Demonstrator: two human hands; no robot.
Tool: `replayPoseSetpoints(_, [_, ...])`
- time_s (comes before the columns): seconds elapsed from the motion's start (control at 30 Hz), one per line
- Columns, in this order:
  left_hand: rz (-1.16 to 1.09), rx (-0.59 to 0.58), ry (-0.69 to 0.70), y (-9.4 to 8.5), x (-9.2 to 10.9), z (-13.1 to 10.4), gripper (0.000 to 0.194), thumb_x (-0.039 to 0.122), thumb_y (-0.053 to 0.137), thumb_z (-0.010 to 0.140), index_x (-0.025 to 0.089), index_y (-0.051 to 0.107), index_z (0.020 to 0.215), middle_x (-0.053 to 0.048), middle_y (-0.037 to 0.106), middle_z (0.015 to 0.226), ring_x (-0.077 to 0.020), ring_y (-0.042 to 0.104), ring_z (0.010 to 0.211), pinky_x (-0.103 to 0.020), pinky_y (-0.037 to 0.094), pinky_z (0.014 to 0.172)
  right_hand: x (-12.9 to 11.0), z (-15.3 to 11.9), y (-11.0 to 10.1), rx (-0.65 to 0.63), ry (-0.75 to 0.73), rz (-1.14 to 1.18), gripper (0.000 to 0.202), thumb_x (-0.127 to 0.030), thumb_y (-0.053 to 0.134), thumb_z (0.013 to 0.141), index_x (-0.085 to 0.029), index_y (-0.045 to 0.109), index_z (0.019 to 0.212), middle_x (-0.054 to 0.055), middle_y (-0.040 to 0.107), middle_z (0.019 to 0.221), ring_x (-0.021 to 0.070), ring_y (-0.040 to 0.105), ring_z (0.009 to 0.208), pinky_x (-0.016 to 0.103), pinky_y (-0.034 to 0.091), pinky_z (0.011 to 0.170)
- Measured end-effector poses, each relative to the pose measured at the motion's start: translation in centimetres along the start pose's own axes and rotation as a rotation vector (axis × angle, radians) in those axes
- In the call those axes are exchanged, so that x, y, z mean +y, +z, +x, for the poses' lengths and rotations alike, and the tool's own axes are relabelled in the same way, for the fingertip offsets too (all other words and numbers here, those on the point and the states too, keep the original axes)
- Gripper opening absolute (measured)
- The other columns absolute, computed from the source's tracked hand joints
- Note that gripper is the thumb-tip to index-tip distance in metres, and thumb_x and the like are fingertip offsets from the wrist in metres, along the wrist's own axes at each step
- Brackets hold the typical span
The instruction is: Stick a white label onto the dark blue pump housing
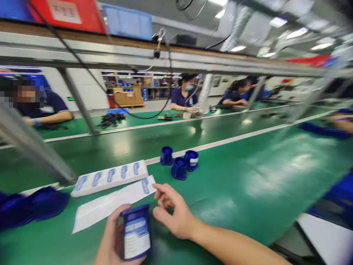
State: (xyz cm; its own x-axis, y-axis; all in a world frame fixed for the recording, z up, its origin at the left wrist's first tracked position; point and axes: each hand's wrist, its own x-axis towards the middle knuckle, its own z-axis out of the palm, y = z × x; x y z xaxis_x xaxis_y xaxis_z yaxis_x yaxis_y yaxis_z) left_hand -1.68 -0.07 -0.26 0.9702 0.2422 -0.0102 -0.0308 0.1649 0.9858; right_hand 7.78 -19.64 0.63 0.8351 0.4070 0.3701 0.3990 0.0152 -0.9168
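Observation:
My left hand (113,235) is wrapped round a dark blue plastic part (137,232) with a blue and white label on its face. To the right, my right hand (175,213) has its index finger at the right end of a white label strip (110,204), beside the one blue label there; its other fingers are curled but apart, and nothing shows between them. Behind the strip lies a stack of white label sheets (110,178) with several blue labels. Three blue round parts (179,168) stand further back on the green table; one bears a white label.
Blue parts (33,207) lie at the left on the green table (226,191). A metal frame post (35,143) slants at the left. Across the belt, people (184,92) sit at work near black cables (111,119). A person's arm (342,121) shows at the right edge.

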Motion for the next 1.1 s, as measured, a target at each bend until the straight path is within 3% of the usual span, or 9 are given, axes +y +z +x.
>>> replayPoseSetpoints(0.1, [0.055, -0.042, 0.051, 0.9, 1.1, -0.5, 0.089, 0.033, 0.096, 0.062, 0.029, 0.049, 0.136, -0.015, 0.063, 0.143, -0.0351, 0.070, 0.122, -0.038, 0.062, 0.090, -0.1, 0.2, 0.1, -0.118, 0.139, 0.102, 0.044, -0.038, 0.070, 0.097, -0.026, 0.064, 0.139, 0.006, 0.057, 0.112, 0.0144, 0.054, 0.080, 0.028, 0.049, 0.067])
replayPoseSetpoints(0.27, [0.095, -0.164, 0.047, -0.3, 1.4, -0.2, 0.087, 0.019, 0.092, 0.070, 0.030, 0.041, 0.140, -0.014, 0.054, 0.150, -0.0376, 0.059, 0.139, -0.045, 0.058, 0.105, -0.4, -0.1, 0.4, -0.228, 0.160, 0.145, 0.039, -0.040, 0.070, 0.100, -0.027, 0.066, 0.137, 0.006, 0.057, 0.111, 0.0174, 0.056, 0.087, 0.030, 0.051, 0.071])
replayPoseSetpoints(0.47, [0.047, -0.205, 0.050, -0.4, 1.3, -0.1, 0.086, 0.018, 0.093, 0.073, 0.031, 0.041, 0.140, -0.013, 0.054, 0.149, -0.0368, 0.059, 0.139, -0.046, 0.056, 0.107, -0.2, -0.3, 0.2, -0.234, 0.145, 0.154, 0.040, -0.042, 0.070, 0.101, -0.028, 0.066, 0.138, 0.006, 0.057, 0.110, 0.0173, 0.057, 0.086, 0.031, 0.052, 0.072])
replayPoseSetpoints(0.6, [-0.042, -0.258, 0.049, -0.3, 1.5, 0.0, 0.091, 0.019, 0.095, 0.073, 0.035, 0.040, 0.144, -0.014, 0.042, 0.163, -0.0382, 0.049, 0.149, -0.046, 0.053, 0.111, -0.4, -0.4, 0.0, -0.198, 0.065, 0.152, 0.038, -0.040, 0.071, 0.099, -0.030, 0.068, 0.136, 0.005, 0.056, 0.106, 0.0167, 0.056, 0.080, 0.033, 0.052, 0.070])
replayPoseSetpoints(0.73, [-0.100, -0.311, 0.037, -0.3, 1.9, -0.1, 0.093, 0.020, 0.097, 0.072, 0.036, 0.041, 0.145, -0.013, 0.037, 0.168, -0.0381, 0.048, 0.150, -0.046, 0.050, 0.114, -1.0, -0.6, -0.2, -0.172, 0.008, 0.108, 0.036, -0.038, 0.071, 0.099, -0.031, 0.070, 0.135, 0.006, 0.057, 0.101, 0.0194, 0.057, 0.079, 0.037, 0.052, 0.069])
replayPoseSetpoints(1.0, [-0.086, -0.281, 0.024, 0.2, 2.1, 0.0, 0.093, 0.024, 0.098, 0.070, 0.034, 0.042, 0.144, -0.016, 0.040, 0.167, -0.0385, 0.055, 0.144, -0.049, 0.050, 0.115, -1.0, -0.5, -0.3, -0.172, 0.001, 0.111, 0.037, -0.036, 0.073, 0.097, -0.031, 0.071, 0.134, 0.006, 0.058, 0.101, 0.0181, 0.058, 0.076, 0.036, 0.052, 0.068])
replayPoseSetpoints(1.1, [-0.042, -0.168, 0.044, 0.6, 1.3, -0.1, 0.093, 0.035, 0.100, 0.062, 0.033, 0.048, 0.139, -0.016, 0.050, 0.161, -0.0396, 0.063, 0.136, -0.049, 0.055, 0.109, -0.9, -0.3, 0.0, -0.151, 0.012, 0.122, 0.040, -0.036, 0.077, 0.092, -0.026, 0.073, 0.130, 0.005, 0.059, 0.100, 0.0154, 0.057, 0.073, 0.032, 0.050, 0.065])
